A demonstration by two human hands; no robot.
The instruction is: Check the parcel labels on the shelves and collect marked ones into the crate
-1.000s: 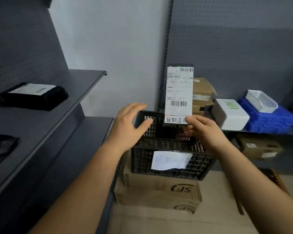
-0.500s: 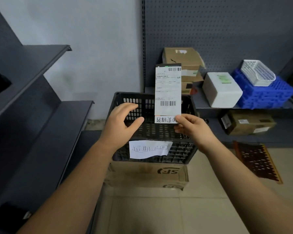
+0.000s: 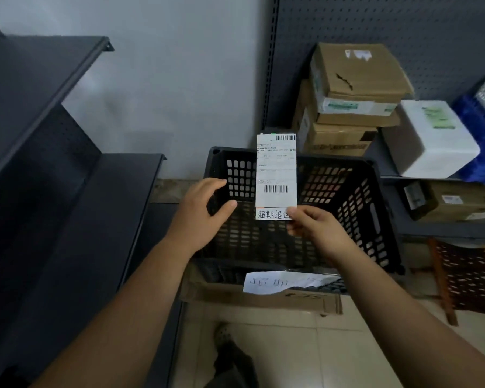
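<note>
My right hand (image 3: 314, 229) pinches the lower right corner of a flat parcel with a white shipping label (image 3: 275, 175), barcodes on it and a handwritten marking along its bottom edge. The parcel stands upright over the black perforated crate (image 3: 356, 203). My left hand (image 3: 199, 217) hovers over the crate's left side with fingers relaxed and curved, holding nothing, apart from the parcel. A white handwritten paper sign (image 3: 286, 282) hangs on the crate's front wall. The crate's inside looks bare where visible.
The crate sits on a brown cardboard box (image 3: 263, 299) on the tiled floor. Dark grey shelves (image 3: 53, 169) stand at left. At right a shelf holds stacked cardboard boxes (image 3: 353, 91), a white foam box (image 3: 429, 138) and blue trays (image 3: 482, 141); a brown box (image 3: 459, 203) lies below.
The view has tilted down and closer to the crate. The parcel in my right hand has come lower, over the crate's opening. My left hand stays beside it, holding nothing.
</note>
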